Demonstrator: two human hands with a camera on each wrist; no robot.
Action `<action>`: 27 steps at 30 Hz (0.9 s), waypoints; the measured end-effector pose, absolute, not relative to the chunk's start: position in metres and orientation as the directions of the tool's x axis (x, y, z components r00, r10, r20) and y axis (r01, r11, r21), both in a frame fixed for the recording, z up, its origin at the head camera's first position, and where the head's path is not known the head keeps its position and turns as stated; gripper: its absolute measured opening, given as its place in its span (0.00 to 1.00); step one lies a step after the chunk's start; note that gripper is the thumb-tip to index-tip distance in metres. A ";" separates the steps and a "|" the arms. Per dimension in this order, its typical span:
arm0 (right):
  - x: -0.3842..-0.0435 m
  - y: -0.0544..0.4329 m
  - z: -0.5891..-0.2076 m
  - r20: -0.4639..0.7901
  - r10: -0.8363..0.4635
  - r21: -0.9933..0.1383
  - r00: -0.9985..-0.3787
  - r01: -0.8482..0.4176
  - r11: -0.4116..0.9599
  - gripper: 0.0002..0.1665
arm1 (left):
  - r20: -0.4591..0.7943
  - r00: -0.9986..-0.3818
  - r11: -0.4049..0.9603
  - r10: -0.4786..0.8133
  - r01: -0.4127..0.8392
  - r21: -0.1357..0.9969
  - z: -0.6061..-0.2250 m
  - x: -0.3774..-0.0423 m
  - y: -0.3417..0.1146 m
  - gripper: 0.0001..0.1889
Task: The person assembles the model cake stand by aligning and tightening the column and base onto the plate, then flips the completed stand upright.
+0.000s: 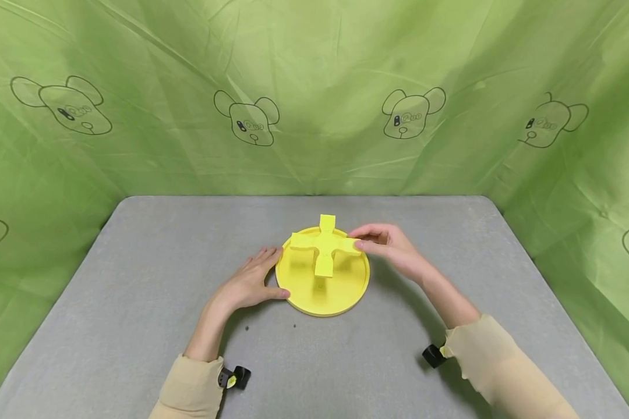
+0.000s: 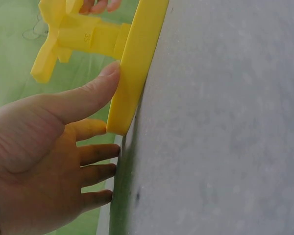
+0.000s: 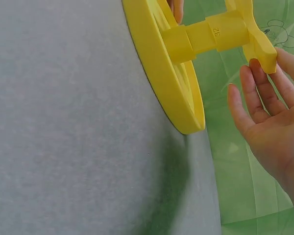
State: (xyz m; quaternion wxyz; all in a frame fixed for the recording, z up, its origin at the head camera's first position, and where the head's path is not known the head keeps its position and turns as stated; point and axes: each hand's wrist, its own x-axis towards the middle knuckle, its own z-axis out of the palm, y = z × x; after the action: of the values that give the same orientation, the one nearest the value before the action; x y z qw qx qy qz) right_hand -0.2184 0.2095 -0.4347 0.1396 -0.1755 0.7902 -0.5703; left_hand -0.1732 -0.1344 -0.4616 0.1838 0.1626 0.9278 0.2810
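Observation:
On the table a round yellow tray (image 1: 320, 299) with a low raised rim lies flat. Above it stands a yellow four-armed cross-shaped piece (image 1: 325, 247) on a stepped post (image 3: 228, 32), which rises from the tray. Numbers are marked on the post's sides. My left hand (image 1: 248, 283) rests at the tray's left edge, thumb and index fingertip touching the rim, the other fingers straight and spread. With thumb and fingertips, my right hand (image 1: 393, 247) pinches the cross's right arm; its remaining fingers fan out below in the right wrist view.
The grey table (image 1: 136, 326) runs back to green cloth walls (image 1: 314, 58) printed with bear faces. Small dark specks lie in front of the tray. Black wrist cameras (image 1: 242, 377) sit by both beige sleeves (image 1: 188, 384).

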 end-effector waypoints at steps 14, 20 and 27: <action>-0.202 0.200 -0.440 0.001 -0.476 -0.969 -0.879 -0.119 0.217 0.21 | -0.243 -0.878 0.789 0.412 0.211 0.577 -0.461 -0.173 -0.134 0.53; -0.197 0.195 -0.439 -0.003 -0.457 -0.972 -0.890 -0.105 0.211 0.23 | -0.243 -0.878 0.790 0.412 0.211 0.576 -0.460 -0.173 -0.134 0.53; -0.193 0.189 -0.438 0.011 -0.450 -0.974 -0.893 -0.111 0.197 0.25 | -0.239 -0.878 0.786 0.415 0.213 0.580 -0.460 -0.172 -0.134 0.53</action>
State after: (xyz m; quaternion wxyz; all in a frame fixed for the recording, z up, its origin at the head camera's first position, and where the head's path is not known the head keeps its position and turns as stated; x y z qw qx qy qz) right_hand -0.1926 0.1886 -0.4385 0.1396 -0.1843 0.7610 -0.6061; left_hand -0.1722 -0.1344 -0.4601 0.1798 0.1692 0.9277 0.2799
